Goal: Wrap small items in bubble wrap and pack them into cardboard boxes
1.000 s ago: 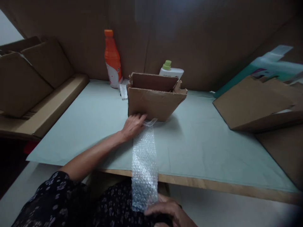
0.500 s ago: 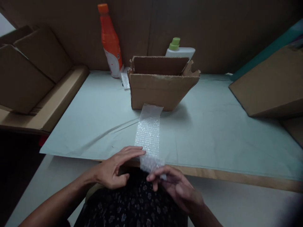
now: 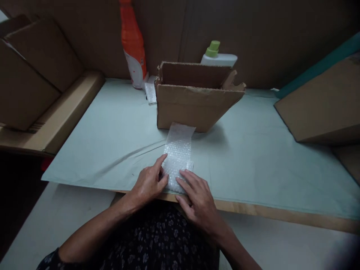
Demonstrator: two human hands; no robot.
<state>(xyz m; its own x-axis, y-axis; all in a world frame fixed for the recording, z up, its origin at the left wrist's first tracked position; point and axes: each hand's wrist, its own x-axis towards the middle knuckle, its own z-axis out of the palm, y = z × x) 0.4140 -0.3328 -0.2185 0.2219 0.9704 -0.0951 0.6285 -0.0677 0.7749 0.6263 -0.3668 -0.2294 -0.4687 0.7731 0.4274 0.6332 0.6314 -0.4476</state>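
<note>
A strip of bubble wrap lies on the cloth-covered table, its far end against the foot of a small cardboard box. Its near end is folded back over itself close to the table's front edge. My left hand rests at the strip's left side, index finger stretched along it and thumb on the fold. From the right, my right hand lies on the folded part with its fingers spread. Whether anything is inside the fold cannot be made out.
Behind the box stand an orange bottle and a white bottle with a green cap. A small bubble-wrapped piece lies by the orange bottle. Larger cardboard boxes flank the table at left and right. The wooden table edge runs before me.
The bubble wrap's near end, hanging over the table edge before, is now folded up onto the strip. Both hands have moved forward onto it. The view has shifted slightly.
</note>
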